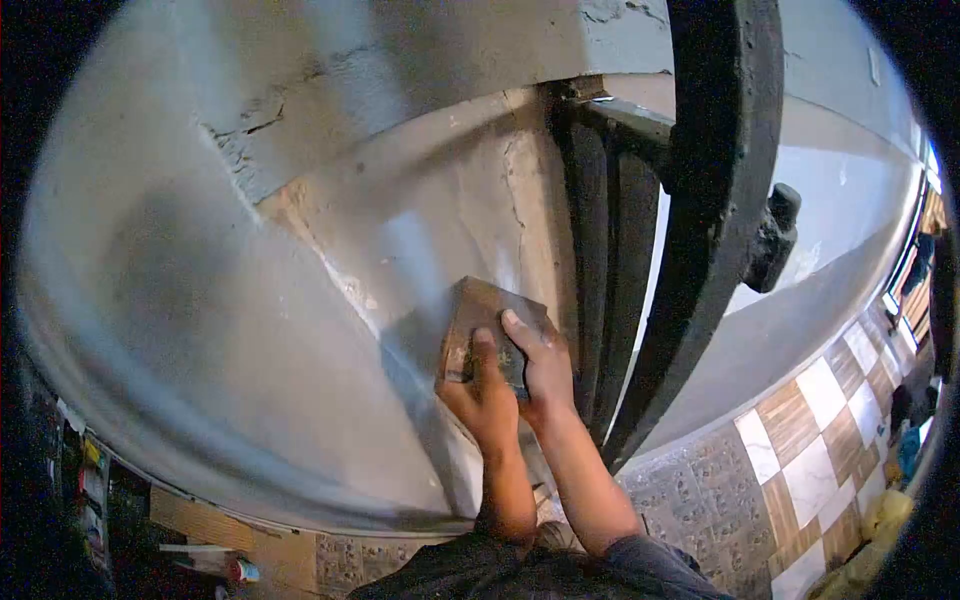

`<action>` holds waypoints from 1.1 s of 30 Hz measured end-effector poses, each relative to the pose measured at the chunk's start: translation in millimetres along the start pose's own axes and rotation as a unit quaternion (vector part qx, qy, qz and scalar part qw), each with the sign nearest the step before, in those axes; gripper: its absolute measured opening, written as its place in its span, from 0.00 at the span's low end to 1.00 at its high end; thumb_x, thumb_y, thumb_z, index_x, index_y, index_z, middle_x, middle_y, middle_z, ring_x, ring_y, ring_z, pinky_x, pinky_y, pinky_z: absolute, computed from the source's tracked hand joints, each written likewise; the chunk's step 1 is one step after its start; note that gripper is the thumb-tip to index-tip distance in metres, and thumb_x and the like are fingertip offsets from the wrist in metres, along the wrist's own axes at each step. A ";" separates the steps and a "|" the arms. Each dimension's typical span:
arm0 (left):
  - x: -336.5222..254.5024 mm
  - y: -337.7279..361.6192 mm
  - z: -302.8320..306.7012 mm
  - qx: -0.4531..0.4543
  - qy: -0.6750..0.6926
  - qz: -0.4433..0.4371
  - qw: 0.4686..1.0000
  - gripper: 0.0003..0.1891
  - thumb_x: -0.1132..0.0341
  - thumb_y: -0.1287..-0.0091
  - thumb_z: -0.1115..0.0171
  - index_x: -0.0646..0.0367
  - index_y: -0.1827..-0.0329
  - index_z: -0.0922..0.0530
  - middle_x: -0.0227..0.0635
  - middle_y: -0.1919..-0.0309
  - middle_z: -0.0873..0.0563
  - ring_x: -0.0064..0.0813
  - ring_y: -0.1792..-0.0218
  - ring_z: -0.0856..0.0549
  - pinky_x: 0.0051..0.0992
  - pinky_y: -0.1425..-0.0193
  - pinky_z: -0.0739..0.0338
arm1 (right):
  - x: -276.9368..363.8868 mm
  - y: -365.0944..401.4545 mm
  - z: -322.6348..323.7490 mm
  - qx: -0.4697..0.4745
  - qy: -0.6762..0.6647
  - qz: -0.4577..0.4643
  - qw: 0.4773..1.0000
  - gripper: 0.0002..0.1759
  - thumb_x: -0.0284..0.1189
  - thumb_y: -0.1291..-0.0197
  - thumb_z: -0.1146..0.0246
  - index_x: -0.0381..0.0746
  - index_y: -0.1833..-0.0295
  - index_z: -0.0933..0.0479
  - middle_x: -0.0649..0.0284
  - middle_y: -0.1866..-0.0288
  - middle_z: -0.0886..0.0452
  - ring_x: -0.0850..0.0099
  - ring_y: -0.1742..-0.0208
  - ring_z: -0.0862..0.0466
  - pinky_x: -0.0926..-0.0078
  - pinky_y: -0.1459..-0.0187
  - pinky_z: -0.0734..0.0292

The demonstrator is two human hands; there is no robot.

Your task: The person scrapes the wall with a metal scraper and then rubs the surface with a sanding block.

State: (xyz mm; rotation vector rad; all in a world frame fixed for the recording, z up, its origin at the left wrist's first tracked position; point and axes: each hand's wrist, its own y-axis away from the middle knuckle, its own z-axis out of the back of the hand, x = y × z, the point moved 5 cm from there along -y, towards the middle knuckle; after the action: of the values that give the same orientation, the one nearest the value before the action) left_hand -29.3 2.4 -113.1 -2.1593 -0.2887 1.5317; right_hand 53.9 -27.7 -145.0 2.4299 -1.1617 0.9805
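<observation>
Just left of the black iron gate frame (pixel 640 300), the brown rectangular sanding block (pixel 485 305) lies flat on pale plaster (pixel 440 200), reaching upward from the left hand (pixel 487 405) and right hand (pixel 548 375), whose nearly straight fingers clamp its lower end.

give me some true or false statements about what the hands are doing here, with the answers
1. The left hand and the right hand are both on the brown block. True.
2. The block lies flat on the floor tiles. False: it is pressed against the pale wall.
3. A black metal frame stands just right of the hands. True.
4. The plaster up and left of the block is smooth and unbroken. False: a crack runs through it.
</observation>
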 end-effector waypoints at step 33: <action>61.7 25.7 24.9 0.039 0.009 0.100 0.994 0.16 0.60 0.39 0.34 0.67 0.61 0.21 0.30 0.70 0.18 0.20 0.66 0.23 0.22 0.58 0.28 | -40.7 -9.9 62.4 -0.045 0.116 0.101 0.987 0.22 0.29 0.45 0.35 0.32 0.46 0.28 0.58 0.51 0.23 0.69 0.53 0.22 0.74 0.51 0.28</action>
State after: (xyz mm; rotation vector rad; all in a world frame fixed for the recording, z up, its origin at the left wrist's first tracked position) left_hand -33.2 13.1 -183.5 -2.1942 -0.0066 1.6000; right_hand 72.0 -29.1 -218.0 2.0937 -1.3521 1.2053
